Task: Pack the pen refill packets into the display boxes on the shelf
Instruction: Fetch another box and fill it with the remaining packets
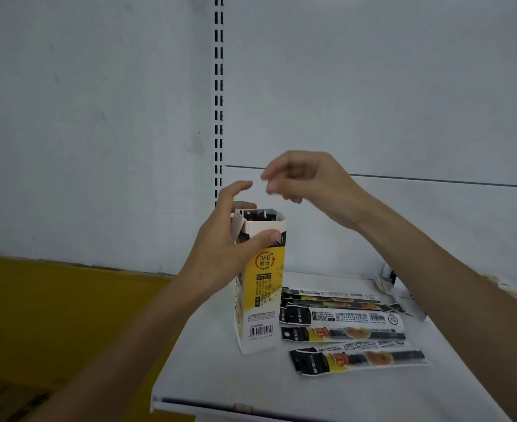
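Box (263,287) stands upright near the left edge of the shelf (208,376), and my left hand (217,248) grips it just under the open top, thumb across the front face, fingers round the back. Dark packet ends (257,214) show inside its mouth, so I judge it partly filled. My right hand (306,181) hovers above and just right of the opening, fingers loosely curled; it is blurred, but I see nothing pinched in it. Several loose packets (342,333) lie flat just right of the box, lengthwise toward the shelf's right edge, one of them nearest the front edge. The step in hand looks like loading, between one packet and another. Next my right hand should drop to the shelf, pinch a packet by one end, stand it up and feed it straight down into the mouth while my left steadies the box against tipping.
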Tool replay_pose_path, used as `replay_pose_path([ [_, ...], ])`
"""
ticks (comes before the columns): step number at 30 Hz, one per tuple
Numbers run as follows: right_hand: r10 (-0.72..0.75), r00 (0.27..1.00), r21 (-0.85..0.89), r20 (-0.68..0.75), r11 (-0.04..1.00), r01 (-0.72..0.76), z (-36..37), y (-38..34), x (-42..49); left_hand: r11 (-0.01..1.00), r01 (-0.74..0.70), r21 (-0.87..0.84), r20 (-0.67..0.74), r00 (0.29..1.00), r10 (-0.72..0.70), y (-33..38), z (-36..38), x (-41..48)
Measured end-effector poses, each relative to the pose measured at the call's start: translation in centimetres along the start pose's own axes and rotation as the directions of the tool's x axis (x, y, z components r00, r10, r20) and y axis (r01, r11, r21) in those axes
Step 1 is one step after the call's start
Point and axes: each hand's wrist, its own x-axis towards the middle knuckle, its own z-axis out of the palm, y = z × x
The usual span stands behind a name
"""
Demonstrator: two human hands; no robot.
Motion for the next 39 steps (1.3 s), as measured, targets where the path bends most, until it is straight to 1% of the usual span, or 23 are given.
replay_pose_path([
  [2,-0.001,0.994,-0.162,0.107,0.987,0.019,1.0,0.0,-0.5,1.0,-0.013,0.012,0.003,1.0,0.013,-0.2,0.1,0.0],
  [3,0.004,0.992,-0.186,0.125,0.982,0.019,1.3,0.1,-0.7,0.999,-0.026,0.028,0.005,1.0,0.026,-0.2,0.1,0.0],
  [4,0.003,0.995,-0.164,0.095,0.986,0.013,1.3,0.1,-0.9,0.998,-0.04,0.049,0.008,0.999,0.04,-0.3,0.1,0.0],
  [7,0.024,0.989,-0.016,-0.146,1.0,-0.027,0.4,1.0,-1.5,0.991,-0.073,0.114,-0.005,0.997,0.074,-0.6,-0.1,0.0],
  [8,0.053,0.98,-0.029,-0.19,0.998,-0.06,0.0,1.7,-1.9,0.99,-0.078,0.116,-0.01,0.997,0.08,-0.6,-0.1,0.1],
  [9,0.092,0.979,-0.088,-0.182,0.99,-0.11,-0.2,2.6,-2.4,0.99,-0.08,0.119,-0.017,0.996,0.082,-0.8,-0.1,0.1],
  [10,0.154,0.982,-0.192,-0.112,0.966,-0.173,-0.4,3.6,-3.0,0.988,-0.082,0.128,-0.025,0.996,0.086,-0.8,-0.1,0.1],
  [11,0.25,0.968,-0.331,0.005,0.914,-0.235,-0.6,4.8,-3.7,0.986,-0.085,0.141,-0.029,0.996,0.09,-0.8,0.0,0.2],
  [12,0.367,0.922,-0.469,0.126,0.841,-0.27,-0.6,5.9,-4.4,0.986,-0.086,0.146,-0.031,0.995,0.092,-0.9,0.1,0.2],
  [13,0.466,0.859,-0.577,0.212,0.769,-0.275,-0.7,7.0,-5.2,0.986,-0.079,0.145,-0.031,0.996,0.085,-0.9,0.2,0.2],
  [14,0.528,0.813,-0.643,0.247,0.716,-0.27,-0.7,8.0,-5.9,0.988,-0.062,0.139,-0.036,0.997,0.067,-0.9,0.3,0.2],
  [15,0.558,0.793,-0.677,0.245,0.684,-0.272,-0.7,8.8,-6.5,0.991,-0.042,0.131,-0.045,0.998,0.048,-0.9,0.4,0.3],
  [18,0.58,0.785,-0.702,0.217,0.651,-0.288,-0.8,10.4,-7.8,0.993,-0.043,0.112,-0.071,0.996,0.051,-1.1,0.6,0.3],
  [22,0.598,0.778,-0.663,0.193,0.664,-0.346,-1.0,11.4,-8.4,0.993,-0.056,0.101,-0.083,0.994,0.065,-1.1,0.9,0.2],
  [25,0.579,0.799,-0.639,0.163,0.679,-0.362,-1.0,11.4,-8.5,0.994,-0.064,0.087,-0.082,0.994,0.071,-1.0,0.9,-0.1],
  [27,0.557,0.82,-0.692,0.128,0.643,-0.329,-0.8,11.4,-8.6,0.994,-0.073,0.083,-0.08,0.994,0.08,-0.9,0.8,-0.3],
  [29,0.558,0.82,-0.739,0.125,0.604,-0.298,-0.7,11.7,-8.6,0.993,-0.083,0.088,-0.077,0.993,0.09,-0.9,0.7,-0.4],
  [32,0.546,0.827,-0.714,0.136,0.633,-0.3,-0.6,12.0,-8.4,0.992,-0.081,0.094,-0.064,0.994,0.088,-0.8,0.4,-0.5],
  [36,0.526,0.843,-0.706,0.113,0.639,-0.304,-0.9,12.4,-8.5,0.996,-0.069,0.054,-0.055,0.996,0.072,-0.5,0.3,-0.7],
  [39,0.472,0.877,-0.685,0.092,0.669,-0.288,-1.2,12.5,-8.6,0.998,-0.059,0.023,-0.045,0.997,0.06,-0.3,0.3,-0.7],
])
